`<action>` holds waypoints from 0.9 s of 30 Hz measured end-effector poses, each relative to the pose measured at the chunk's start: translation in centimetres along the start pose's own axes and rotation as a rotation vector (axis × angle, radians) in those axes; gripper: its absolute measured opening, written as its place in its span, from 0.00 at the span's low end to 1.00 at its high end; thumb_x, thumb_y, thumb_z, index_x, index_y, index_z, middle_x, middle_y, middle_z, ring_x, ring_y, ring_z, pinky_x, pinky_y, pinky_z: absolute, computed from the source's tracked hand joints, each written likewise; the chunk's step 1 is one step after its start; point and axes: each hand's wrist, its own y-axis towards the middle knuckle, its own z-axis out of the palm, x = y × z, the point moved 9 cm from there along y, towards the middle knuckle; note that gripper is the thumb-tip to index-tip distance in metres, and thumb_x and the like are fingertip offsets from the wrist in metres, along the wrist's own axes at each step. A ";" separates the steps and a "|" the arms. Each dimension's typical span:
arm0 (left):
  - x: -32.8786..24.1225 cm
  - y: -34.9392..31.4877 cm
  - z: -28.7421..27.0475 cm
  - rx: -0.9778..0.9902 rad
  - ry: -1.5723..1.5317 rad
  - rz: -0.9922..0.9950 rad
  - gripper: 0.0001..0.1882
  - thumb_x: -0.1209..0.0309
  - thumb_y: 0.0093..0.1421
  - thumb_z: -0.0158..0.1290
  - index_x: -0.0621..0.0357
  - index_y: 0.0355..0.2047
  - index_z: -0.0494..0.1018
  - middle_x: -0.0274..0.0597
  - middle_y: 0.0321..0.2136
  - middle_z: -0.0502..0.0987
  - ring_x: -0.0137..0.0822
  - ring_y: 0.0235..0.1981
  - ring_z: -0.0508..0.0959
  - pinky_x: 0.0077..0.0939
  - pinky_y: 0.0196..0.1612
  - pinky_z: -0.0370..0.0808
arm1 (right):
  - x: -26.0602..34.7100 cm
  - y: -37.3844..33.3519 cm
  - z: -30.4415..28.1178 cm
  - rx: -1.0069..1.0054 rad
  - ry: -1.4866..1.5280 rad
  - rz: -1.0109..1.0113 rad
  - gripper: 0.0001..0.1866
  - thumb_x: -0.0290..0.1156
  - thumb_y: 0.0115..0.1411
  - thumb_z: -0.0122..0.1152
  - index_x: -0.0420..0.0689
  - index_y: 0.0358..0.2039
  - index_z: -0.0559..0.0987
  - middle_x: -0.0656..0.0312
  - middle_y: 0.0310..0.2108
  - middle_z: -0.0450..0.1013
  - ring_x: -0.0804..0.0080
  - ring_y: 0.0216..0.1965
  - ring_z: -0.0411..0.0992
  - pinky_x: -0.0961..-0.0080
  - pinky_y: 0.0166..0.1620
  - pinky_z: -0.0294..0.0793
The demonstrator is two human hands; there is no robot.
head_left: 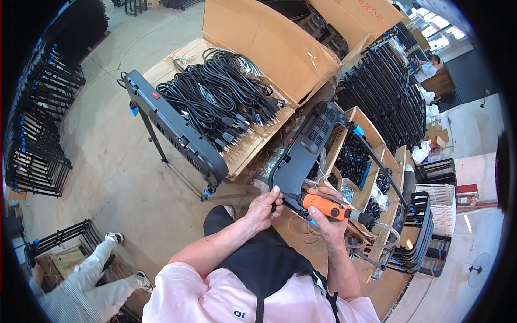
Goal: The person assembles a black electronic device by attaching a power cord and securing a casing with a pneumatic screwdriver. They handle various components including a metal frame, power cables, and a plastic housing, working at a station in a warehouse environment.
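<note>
near the middle of the frame, the right hand (332,227) holds an orange power screwdriver (322,206), with the fingers closed around its body. this tool lies almost level, its dark front end pointing to the left, and from its back end at the right a clear hose (397,236) bends downward. just left of the front end is the left hand (262,211), whose thumb and fingers are brought together at the lower end of a black casing (293,156); whether they pinch a small part or only the casing edge, i cannot tell. this casing is long, with rounded ends and slots, and it goes from the centre up toward the upper right. to the left of it, another black casing (171,129) with a red switch (155,95) lies slanting, beside a heap of black cables (218,91) with plugs, which rests on cardboard (180,54) in the upper middle. right of the centre, a wooden tray (378,152) with compartments holds many small black parts (351,160). at the lower left of the frame, another person (89,282) in light trousers is near some black metal frames (64,237).
</note>
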 end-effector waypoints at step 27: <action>-1.9 3.8 2.6 -0.026 -0.104 0.008 0.17 0.55 0.80 0.46 0.55 0.50 0.74 0.33 0.34 0.78 0.30 0.34 0.78 0.25 0.36 0.77 | -1.1 5.6 0.6 -0.005 -0.072 0.029 0.29 0.18 0.62 0.71 0.37 0.62 0.71 0.51 0.57 0.79 0.64 0.60 0.77 0.64 0.65 0.76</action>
